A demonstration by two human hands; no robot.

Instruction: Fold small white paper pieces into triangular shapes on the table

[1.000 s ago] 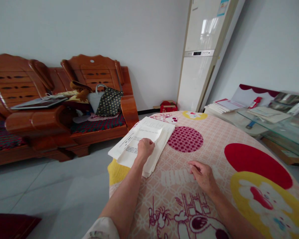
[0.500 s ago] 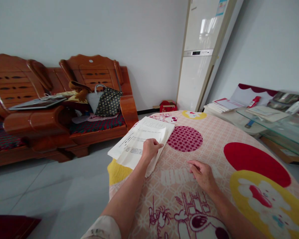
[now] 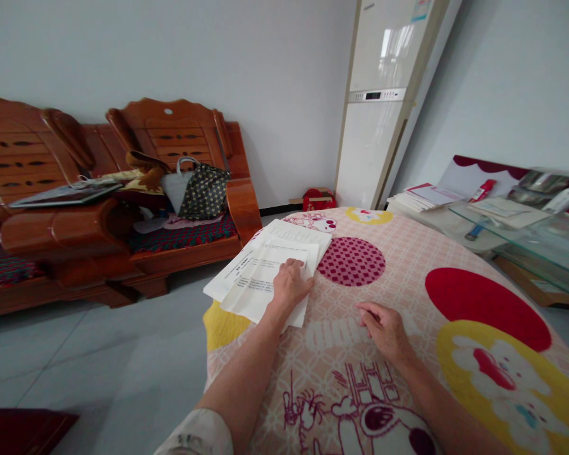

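Note:
A stack of white printed papers (image 3: 260, 272) lies at the left edge of a round table covered with a pink patterned cloth (image 3: 398, 278). My left hand (image 3: 291, 284) rests flat on the right side of the top sheet, fingers stretched toward the far edge. My right hand (image 3: 384, 328) lies palm down on the bare cloth a short way to the right of the papers, fingers loosely together, holding nothing.
Wooden armchairs (image 3: 171, 170) with a handbag (image 3: 201, 189) and a laptop (image 3: 61, 194) stand to the left across grey floor. A tall white air conditioner (image 3: 377, 114) stands behind the table. A glass-topped stand with books and papers (image 3: 497, 215) is at right.
My left hand slid rightward across the top sheet, which has been laid down flat on the stack. My right hand stayed in place on the cloth.

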